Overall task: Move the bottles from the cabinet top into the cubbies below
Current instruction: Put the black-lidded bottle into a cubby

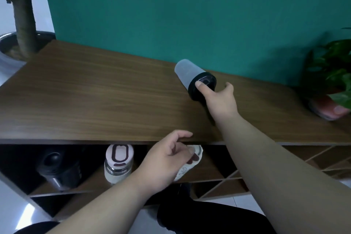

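Note:
A frosted grey bottle (pixel 185 71) with a black lid lies tilted on the brown cabinet top (pixel 95 97), near the green wall. My right hand (pixel 218 99) grips its black lid end. Below the top's front edge, my left hand (pixel 165 159) holds a white bottle (pixel 191 159) with dark red markings at the mouth of a cubby. A clear bottle (pixel 117 163) with a pale pink cap stands in the cubby to its left. A black bottle (pixel 57 165) lies in the leftmost cubby.
A potted green plant (pixel 334 74) in a pinkish pot stands at the right end of the cabinet top. A tree trunk in a large pot (pixel 20 15) stands on the floor at the far left. Diagonal cubbies (pixel 313 157) continue to the right.

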